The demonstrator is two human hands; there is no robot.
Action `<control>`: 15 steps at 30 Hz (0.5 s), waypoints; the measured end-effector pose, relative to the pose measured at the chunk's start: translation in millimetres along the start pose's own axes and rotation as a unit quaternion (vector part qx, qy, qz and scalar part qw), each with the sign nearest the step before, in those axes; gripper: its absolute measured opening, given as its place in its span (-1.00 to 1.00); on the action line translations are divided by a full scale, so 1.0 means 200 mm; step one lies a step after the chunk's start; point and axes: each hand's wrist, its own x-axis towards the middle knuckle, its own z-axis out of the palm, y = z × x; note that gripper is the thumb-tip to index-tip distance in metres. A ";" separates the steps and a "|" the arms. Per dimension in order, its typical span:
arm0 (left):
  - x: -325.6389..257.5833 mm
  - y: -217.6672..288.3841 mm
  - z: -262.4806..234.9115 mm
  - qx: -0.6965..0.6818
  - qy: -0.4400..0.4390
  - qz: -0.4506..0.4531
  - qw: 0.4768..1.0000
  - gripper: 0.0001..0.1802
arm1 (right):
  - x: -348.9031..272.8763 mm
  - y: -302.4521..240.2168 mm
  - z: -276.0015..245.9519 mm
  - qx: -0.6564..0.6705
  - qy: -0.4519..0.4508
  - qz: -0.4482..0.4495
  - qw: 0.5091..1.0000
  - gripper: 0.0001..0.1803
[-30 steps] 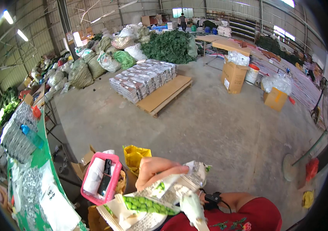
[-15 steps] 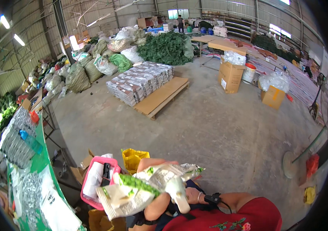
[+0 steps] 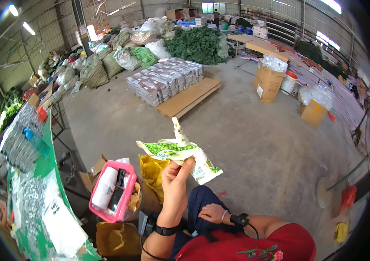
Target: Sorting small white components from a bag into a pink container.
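Note:
My left hand [image 3: 175, 182] is raised in front of me, thumb and fingers pinched on a white ice-cream bar [image 3: 180, 135] in a torn green and white wrapper [image 3: 172, 150]. The bar's pale, narrow end points up out of the wrapper, whose ends flare to both sides. On my dark-trousered knee [image 3: 202, 198] lies my right hand [image 3: 213, 213], fingers stretched out and holding nothing.
A pink basket [image 3: 129, 191] with a white roll and dark items stands beside a yellow bag [image 3: 150, 169] at my left. A green table [image 3: 41, 182] runs along the left. Ahead are a loaded pallet [image 3: 193, 100] and cartons [image 3: 266, 85].
My left hand has moved the ice-cream bar and wrapper forward, away from close to my head. The bar now points upward. My right hand stays at my knee.

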 end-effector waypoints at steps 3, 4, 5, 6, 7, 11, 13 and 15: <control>0.00 0.00 -0.01 0.000 0.000 0.001 1.000 -0.81 | 0.00 -0.01 0.00 -0.006 -0.004 0.003 1.000 -0.83; 0.00 -0.01 -0.02 -0.002 -0.002 0.005 1.000 -0.81 | 0.00 0.00 0.00 -0.009 -0.005 0.004 1.000 -0.82; -0.01 -0.01 -0.02 -0.003 -0.003 0.010 1.000 -0.81 | -0.01 0.00 0.00 -0.008 -0.006 0.003 1.000 -0.82; -0.01 -0.01 -0.02 -0.003 -0.003 0.011 1.000 -0.81 | -0.01 0.00 0.00 -0.006 -0.002 0.000 1.000 -0.82; -0.01 -0.01 -0.02 0.002 0.004 0.020 1.000 -0.81 | -0.01 0.00 0.01 -0.004 0.002 -0.002 1.000 -0.82; -0.03 -0.03 -0.05 0.091 0.036 0.101 0.990 -0.83 | -0.01 -0.01 -0.01 -0.008 -0.002 -0.002 1.000 -0.82; -0.04 -0.03 -0.06 0.144 0.063 0.155 0.975 -0.86 | -0.01 0.00 0.00 -0.006 -0.005 0.002 1.000 -0.82; -0.06 -0.01 -0.06 0.195 0.088 0.206 0.955 -0.89 | -0.01 0.00 0.00 -0.003 0.006 -0.008 1.000 -0.84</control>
